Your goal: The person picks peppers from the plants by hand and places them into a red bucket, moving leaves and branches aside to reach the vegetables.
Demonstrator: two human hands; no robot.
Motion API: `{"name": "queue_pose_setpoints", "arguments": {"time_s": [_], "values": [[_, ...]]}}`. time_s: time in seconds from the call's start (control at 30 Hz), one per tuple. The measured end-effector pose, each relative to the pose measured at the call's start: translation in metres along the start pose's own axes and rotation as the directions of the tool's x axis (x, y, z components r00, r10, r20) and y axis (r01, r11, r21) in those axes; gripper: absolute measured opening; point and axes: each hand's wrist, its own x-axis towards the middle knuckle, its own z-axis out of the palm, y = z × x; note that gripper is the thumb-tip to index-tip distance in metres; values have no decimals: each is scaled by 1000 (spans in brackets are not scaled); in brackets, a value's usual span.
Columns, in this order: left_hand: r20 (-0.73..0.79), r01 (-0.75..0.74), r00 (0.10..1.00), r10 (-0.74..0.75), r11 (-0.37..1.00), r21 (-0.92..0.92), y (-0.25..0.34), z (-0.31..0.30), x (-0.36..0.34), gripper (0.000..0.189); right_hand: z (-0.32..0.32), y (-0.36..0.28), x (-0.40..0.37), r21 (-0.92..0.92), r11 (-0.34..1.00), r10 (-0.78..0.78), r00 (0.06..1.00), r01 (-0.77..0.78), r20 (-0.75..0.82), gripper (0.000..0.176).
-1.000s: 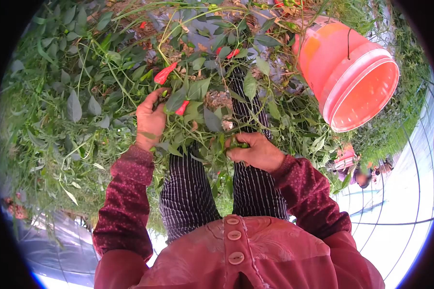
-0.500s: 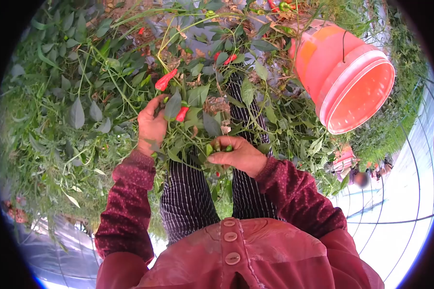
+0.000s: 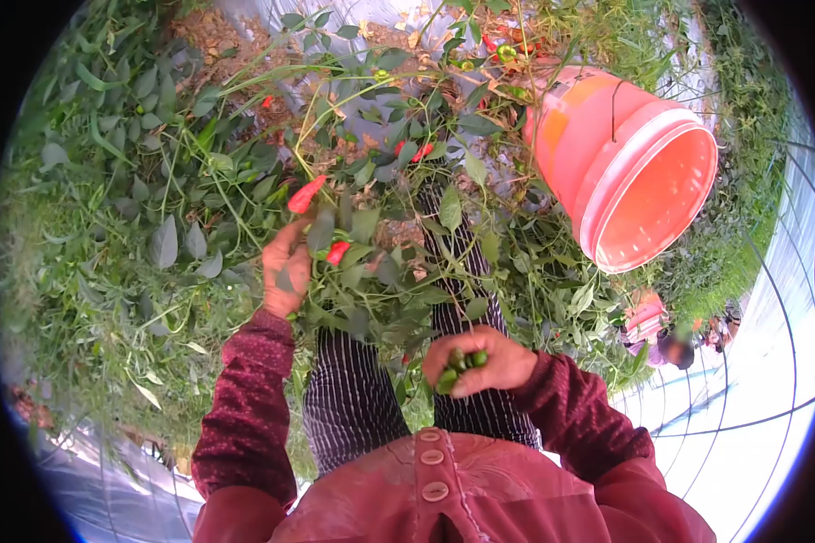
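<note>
Several green peppers (image 3: 460,361) are gripped in my right hand (image 3: 480,360), which is closed above my right thigh. On the left my left hand (image 3: 286,270) reaches into the pepper plant, its fingers curled and partly behind leaves; what they hold, if anything, is hidden. Just above that hand hangs a red pepper (image 3: 306,195). Another red pepper (image 3: 337,252) hangs to its right among the leaves. More red fruit (image 3: 422,152) shows farther up the plant.
A pink bucket (image 3: 607,172) lies tilted at the upper right, its open mouth facing me. Beyond it, lower right, is another person (image 3: 675,349). Dense plants surround my legs, and pale sheeting (image 3: 743,389) lies at the far right.
My right hand has drawn back from the plant, down and to the right, with green peppers in it. My left hand is slightly lower in view, still at the plant.
</note>
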Motion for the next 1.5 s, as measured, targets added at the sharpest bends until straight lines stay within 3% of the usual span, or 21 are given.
{"name": "queue_pose_setpoints", "arguments": {"time_s": [0.17,0.27,0.37,0.43,0.5,0.57,0.63,0.67,0.77,0.8,0.93,1.03,1.1,1.13,1.23,1.27,1.3,1.33,1.37,1.43,1.5], "values": [[-24,-2,1000,4,998,70,11,0,-6,43,-14,-31,-40,91,960,-224,923,264,-314,22],[7,0,1000,-1,996,88,10,0,-6,42,-25,-58,-71,-108,885,-439,733,454,-520,27],[-29,-4,1000,6,998,67,11,3,-8,42,-52,-79,-102,-397,796,-598,496,457,-630,36],[-13,-17,1000,19,990,141,-3,-1,-3,42,-77,-82,-112,-619,740,-671,360,264,-648,44],[-28,-23,999,28,987,157,8,2,-4,41,-103,-83,-123,-531,766,-643,419,363,-641,47],[-38,-3,999,7,996,94,11,2,-7,41,-116,-82,-114,-552,720,-690,350,420,-633,43],[-37,-26,999,31,993,112,8,0,-8,40,-118,-85,-108,-487,758,-585,121,434,-802,41],[-30,-31,999,35,992,122,6,0,-8,39,-116,-84,-104,-539,743,-613,81,396,-786,43],[-35,-47,998,51,991,125,3,-1,-10,37,-97,-89,-89,-680,699,-708,87,221,-701,43],[-40,-38,998,43,991,131,4,-2,-11,36,-91,-91,-88,-752,642,-766,158,149,-623,39],[-58,-58,996,65,991,120,-4,-4,-10,35,-57,-100,-60,-734,589,-808,231,338,-542,36],[-30,-72,997,77,990,121,-4,-9,-13,35,-33,-103,-33,-715,637,-722,549,288,-423,30],[-4,-61,998,63,986,157,0,-18,-14,35,-32,-100,-8,-638,767,-466,740,65,-485,23],[18,-47,999,44,980,196,0,-22,-15,35,-43,-89,10,-695,712,-379,775,-106,-506,20],[8,-83,997,83,970,227,-7,-27,-19,37,-90,-59,70,-893,288,-449,775,-345,-444,21],[16,-71,997,69,972,224,-1,-26,-19,37,-106,-52,96,-887,299,-497,736,-352,-460,20],[11,-70,998,70,971,228,6,-23,-18,37,-128,-40,123,-901,376,-599,684,-218,-416,19],[17,-72,997,70,963,260,13,-20,-18,37,-140,-37,151,-825,538,-562,657,-171,-503,20],[23,-71,997,67,954,293,14,-16,-20,36,-153,-34,178,-836,502,-525,689,-222,-499,21],[9,-45,999,45,956,290,13,-8,-19,36,-174,-14,229,-899,225,-477,762,-376,-438,22],[57,-78,996,62,937,342,32,-2,-18,36,-186,-1,258,-838,43,-321,787,-544,-527,26]]}}
